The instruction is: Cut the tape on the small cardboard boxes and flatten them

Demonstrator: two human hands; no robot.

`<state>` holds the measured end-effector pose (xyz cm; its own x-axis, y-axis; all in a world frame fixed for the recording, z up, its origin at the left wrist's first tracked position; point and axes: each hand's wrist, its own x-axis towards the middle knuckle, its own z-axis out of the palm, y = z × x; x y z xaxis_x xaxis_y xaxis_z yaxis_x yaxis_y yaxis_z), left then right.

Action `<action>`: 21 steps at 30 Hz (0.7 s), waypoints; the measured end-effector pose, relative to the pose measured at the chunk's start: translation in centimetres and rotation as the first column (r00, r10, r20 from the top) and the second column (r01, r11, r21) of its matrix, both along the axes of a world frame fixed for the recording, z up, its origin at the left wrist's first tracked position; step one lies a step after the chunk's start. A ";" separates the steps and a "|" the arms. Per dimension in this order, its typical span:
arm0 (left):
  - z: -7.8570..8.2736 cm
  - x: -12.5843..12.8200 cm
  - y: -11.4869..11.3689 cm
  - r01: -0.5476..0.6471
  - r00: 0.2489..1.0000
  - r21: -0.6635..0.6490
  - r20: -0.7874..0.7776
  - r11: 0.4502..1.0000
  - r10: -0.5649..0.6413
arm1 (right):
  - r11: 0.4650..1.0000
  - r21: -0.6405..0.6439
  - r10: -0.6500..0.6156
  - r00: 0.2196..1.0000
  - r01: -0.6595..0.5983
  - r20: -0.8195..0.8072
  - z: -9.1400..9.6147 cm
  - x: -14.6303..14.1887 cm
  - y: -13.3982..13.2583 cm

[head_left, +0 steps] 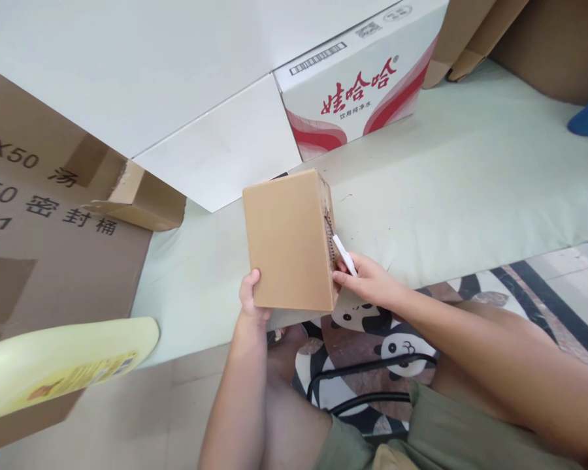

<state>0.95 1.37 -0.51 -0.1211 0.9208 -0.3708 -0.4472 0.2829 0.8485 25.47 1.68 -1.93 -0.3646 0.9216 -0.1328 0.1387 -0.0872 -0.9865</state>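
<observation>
Steadies a small cardboard box (288, 238) upright on the pale green mat (470, 176), just ahead of the knees, with the left hand (251, 297) clamped on its lower left corner, thumb on the front face. Pinches a slim white tool (344, 253) in the right hand (367, 281), tip laid against the box's right side near the seam; pen or cutter, cannot tell.

Looks light, judging by the one-corner hold. Probably stiff at edges and corners but softer mid-panel, so best taken by the edges rather than squeezed across the faces. Matte brown board, dry and grippy, square and sharp-cornered.

Behind, a glossy white carton (362, 78) with red print. To the left, a large brown carton (39, 215) with black lettering. Lower left, a smooth yellow bottle (63, 362) on its side. Underneath, a panda-patterned rug (372, 339).
</observation>
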 end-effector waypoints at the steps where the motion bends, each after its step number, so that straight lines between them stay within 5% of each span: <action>1: 0.0 0.0 0.0 0.000 1.000 -0.001 0.000 1.000 0.000 | 1.000 0.009 0.003 1.000 -0.003 -0.007 -0.1 0.0 0.0; 21: -0.5 -0.5 0.2 0.007 1.000 -0.009 -0.030 1.000 -0.007 | 0.999 -0.054 -0.003 0.999 0.006 0.040 1.0 0.0 -0.2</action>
<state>0.48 1.52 -1.05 -0.1259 0.9181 -0.3757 -0.4192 0.2940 0.8590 25.46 1.47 -0.91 -0.3538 0.9143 -0.1972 0.1776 -0.1413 -0.9739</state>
